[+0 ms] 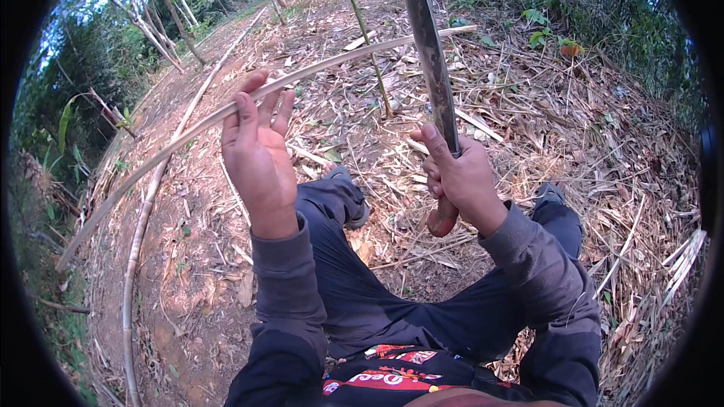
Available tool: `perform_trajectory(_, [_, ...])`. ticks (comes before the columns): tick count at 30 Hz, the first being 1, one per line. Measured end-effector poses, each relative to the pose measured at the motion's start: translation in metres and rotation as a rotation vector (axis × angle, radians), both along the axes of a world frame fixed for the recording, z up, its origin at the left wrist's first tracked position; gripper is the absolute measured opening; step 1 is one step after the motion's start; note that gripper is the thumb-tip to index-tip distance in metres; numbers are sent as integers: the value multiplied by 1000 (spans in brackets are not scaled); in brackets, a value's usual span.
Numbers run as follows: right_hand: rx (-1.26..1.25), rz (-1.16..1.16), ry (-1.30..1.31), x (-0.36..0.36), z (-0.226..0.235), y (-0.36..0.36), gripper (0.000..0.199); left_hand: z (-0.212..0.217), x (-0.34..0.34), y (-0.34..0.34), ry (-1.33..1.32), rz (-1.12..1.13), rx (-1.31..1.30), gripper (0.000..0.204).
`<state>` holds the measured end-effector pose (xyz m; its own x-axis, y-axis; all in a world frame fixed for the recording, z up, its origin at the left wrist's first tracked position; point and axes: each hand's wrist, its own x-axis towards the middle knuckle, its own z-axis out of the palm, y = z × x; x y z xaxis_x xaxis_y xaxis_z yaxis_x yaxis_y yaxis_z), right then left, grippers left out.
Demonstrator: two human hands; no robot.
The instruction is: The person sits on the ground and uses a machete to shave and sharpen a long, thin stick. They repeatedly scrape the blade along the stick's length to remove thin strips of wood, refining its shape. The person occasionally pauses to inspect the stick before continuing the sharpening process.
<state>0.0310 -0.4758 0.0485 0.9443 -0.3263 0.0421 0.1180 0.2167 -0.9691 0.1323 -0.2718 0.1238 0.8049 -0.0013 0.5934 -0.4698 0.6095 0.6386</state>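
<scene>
A long, pale, thin strip of split bamboo (332, 62) is pinched between the thumb and fingers of my left hand (262, 169), palm turned up. The strip slants across the view from lower left to upper right, and its far end passes behind the blade. My right hand (469, 185) is wrapped round the handle of a machete (434, 60). Its dark, worn blade points up and away from me. A rounded brown butt of the handle (443, 220) shows below my fist.
I sit with knees apart on sloping ground covered in dry leaves and shavings (520, 128). A long pole (139, 234) lies on the left. A thin green stem (366, 38) stands ahead. Pale strips (685, 264) lie at the right, and trees and brush surround the slope.
</scene>
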Motion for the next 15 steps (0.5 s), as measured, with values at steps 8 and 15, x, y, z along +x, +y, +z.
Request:
perform_trajectory(8, [429, -119, 84, 18, -13, -26, 34, -132, -55, -65, 304, -348, 230, 36])
perform_trajectory(15, [595, -203, 6, 29, -17, -57, 13, -153, -77, -8, -161, 105, 761, 40])
